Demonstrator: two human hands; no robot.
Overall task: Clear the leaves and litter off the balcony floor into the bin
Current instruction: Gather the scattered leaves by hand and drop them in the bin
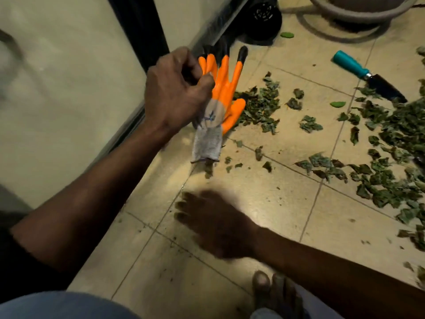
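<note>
My left hand (174, 93) grips an orange work glove (224, 88) with black fingertips and a grey knit cuff, held above the tiled floor, cuff hanging down. My right hand (213, 224) is blurred, lower in the view, fingers spread and holding nothing, just below the glove's cuff. Dry green leaves (388, 139) lie scattered over the beige tiles, thickest at the right; a smaller heap of leaves (257, 107) lies behind the glove. No bin is in view.
A hand trowel with a teal handle (351, 65) lies at the upper right. A black round object (264, 17) and a pale hose loop (345, 17) sit at the top. A glass door with a dark frame (147, 31) runs along the left. My bare foot (273, 293) shows at the bottom.
</note>
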